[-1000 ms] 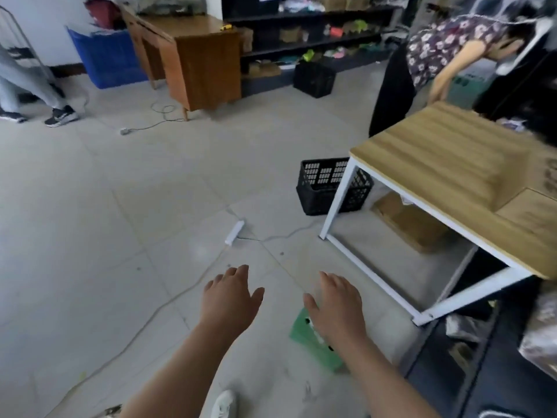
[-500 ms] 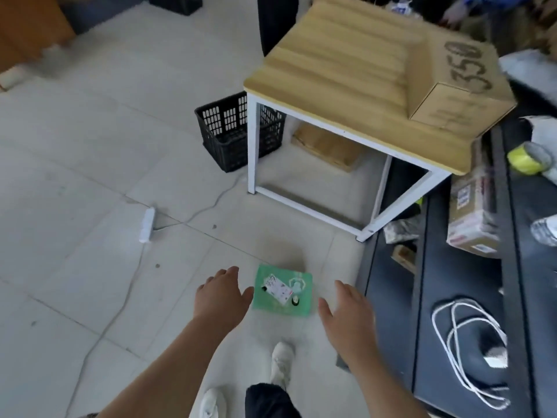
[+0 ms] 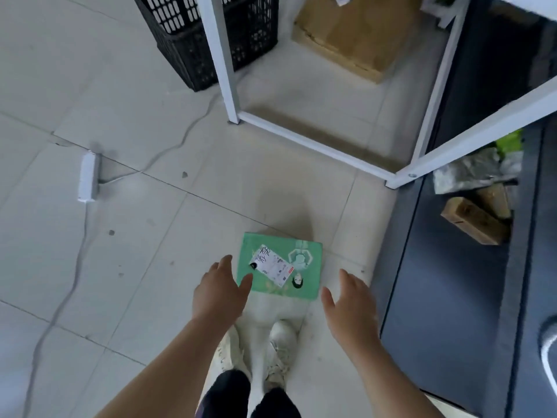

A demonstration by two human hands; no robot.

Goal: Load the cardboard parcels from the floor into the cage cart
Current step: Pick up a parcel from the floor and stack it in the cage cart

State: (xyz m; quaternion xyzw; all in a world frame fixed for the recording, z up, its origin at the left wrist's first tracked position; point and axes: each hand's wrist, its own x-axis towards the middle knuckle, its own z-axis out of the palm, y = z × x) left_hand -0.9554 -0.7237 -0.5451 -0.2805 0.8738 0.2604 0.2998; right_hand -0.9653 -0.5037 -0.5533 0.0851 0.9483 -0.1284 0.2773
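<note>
Only the lower frame of the white table [image 3: 224,55] shows; its top is cut off, as is the black crate [image 3: 193,34] beside its leg. The left hand [image 3: 218,292] overlaps the near left corner of the green parcel [image 3: 304,279] with its thumb; whether it touches cannot be told. The parcel lies flat on the floor just ahead of the white shoes [image 3: 281,342], and its label [image 3: 272,265] is too small to read. Both hands are spread open and hold nothing, the right hand [image 3: 351,303] just off the parcel's right side. A brown box [image 3: 346,34] sits under the table. A dark platform [image 3: 446,282] on the right carries a small box [image 3: 473,221] and a silvery bag [image 3: 473,173]. A power strip [image 3: 87,173] lies to the left.
</note>
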